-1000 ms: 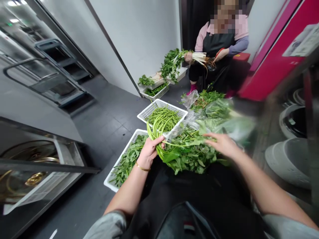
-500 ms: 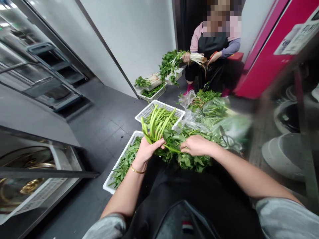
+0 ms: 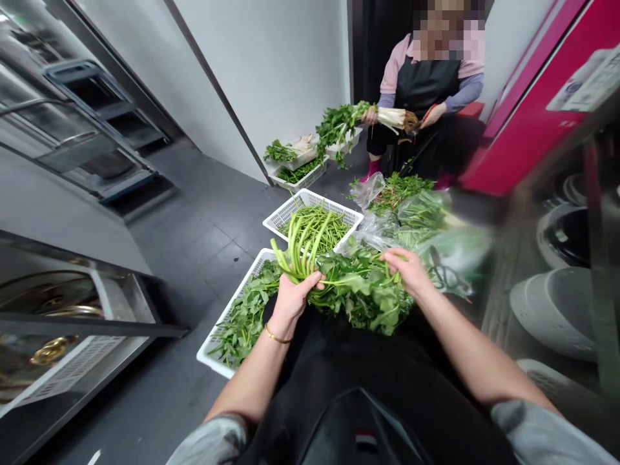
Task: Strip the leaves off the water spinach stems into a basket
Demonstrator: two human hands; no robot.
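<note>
My left hand (image 3: 292, 296) is closed round a bunch of thick, light-green leafy-vegetable stalks (image 3: 301, 244), with their bare ends pointing up and away. Their dark leafy ends (image 3: 361, 290) spread to the right, over my lap. My right hand (image 3: 408, 268) pinches a thin leafy stem at the right side of these greens. Just beyond the bunch is a white basket (image 3: 334, 207) of cut green stalks. Left of my lap, another white basket (image 3: 213, 366) holds loose leaves.
Ahead sits a co-worker (image 3: 426, 84) in a dark apron, holding rooted greens (image 3: 394, 119) and a red-handled tool. Bagged vegetables (image 3: 421, 219) and scissors (image 3: 443, 271) lie to the right. A metal rack (image 3: 97, 329) stands left, pale tubs (image 3: 552, 310) right.
My right hand has moved right and slightly up, away from my left hand, drawing a stem out sideways. My left hand still grips the bunch. The co-worker's greens have turned slightly.
</note>
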